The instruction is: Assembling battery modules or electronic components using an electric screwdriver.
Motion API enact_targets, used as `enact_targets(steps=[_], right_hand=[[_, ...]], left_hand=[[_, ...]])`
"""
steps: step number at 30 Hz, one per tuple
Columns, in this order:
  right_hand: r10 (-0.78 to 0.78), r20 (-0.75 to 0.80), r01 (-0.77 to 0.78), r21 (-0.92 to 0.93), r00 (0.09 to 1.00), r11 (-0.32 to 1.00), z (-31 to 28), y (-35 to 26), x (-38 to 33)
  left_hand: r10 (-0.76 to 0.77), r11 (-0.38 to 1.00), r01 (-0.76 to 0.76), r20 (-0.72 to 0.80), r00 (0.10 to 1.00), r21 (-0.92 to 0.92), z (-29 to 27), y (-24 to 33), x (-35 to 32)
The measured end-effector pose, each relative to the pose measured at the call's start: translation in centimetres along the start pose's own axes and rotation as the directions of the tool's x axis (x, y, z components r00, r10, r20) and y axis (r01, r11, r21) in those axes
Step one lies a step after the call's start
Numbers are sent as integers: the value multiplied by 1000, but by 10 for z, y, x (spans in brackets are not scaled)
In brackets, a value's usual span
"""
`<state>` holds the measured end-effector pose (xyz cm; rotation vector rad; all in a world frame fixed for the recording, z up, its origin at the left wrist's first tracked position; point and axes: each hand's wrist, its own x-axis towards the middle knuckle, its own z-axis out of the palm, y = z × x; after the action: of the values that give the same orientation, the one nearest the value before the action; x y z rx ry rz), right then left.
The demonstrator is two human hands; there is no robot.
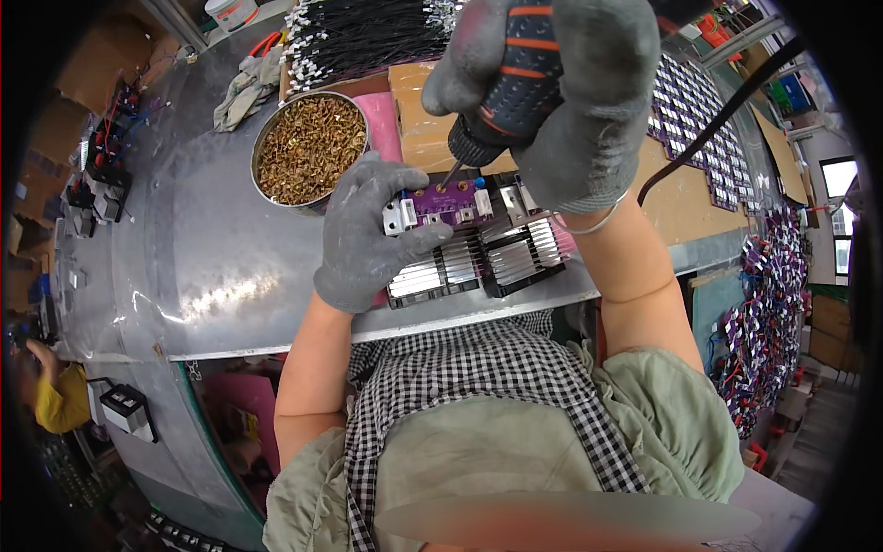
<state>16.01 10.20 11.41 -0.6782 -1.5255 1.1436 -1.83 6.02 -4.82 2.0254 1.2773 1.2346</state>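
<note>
My right hand, in a grey glove, is wrapped round a power screwdriver with a black and orange body. Its bit points down onto a purple circuit board bearing brass-coloured screws. My gloved left hand grips the board's left end, thumb along the near edge and fingers at the far side. Under the board lies a black-framed block with silver metal fins. A similar finned block sits right beside it.
A round tin of brass screws stands left of the board. Behind are black cables with white connectors and a grey cloth. Rows of purple boards lie on cardboard at right. A black cord hangs there. Another person's yellow sleeve shows far left.
</note>
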Motion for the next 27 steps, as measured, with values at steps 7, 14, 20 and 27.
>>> enact_targets(steps=[7,14,20,27], right_hand=[[-709,148,383,756,689,531,-38,68,37],[-95,-307,123,75,947,990,2,8,1],[-734,102,301,868,672,395,-21,63,46],[-106,-153,132,173,983,976,-23,32,8]], left_hand=[[-9,999,8,-14,1000,-34,1,4,1],[23,1000,-23,-6,1000,9,1,-2,-1],[-17,999,16,-15,1000,-50,1,4,0],[97,993,-96,-4,995,62,-4,0,2]])
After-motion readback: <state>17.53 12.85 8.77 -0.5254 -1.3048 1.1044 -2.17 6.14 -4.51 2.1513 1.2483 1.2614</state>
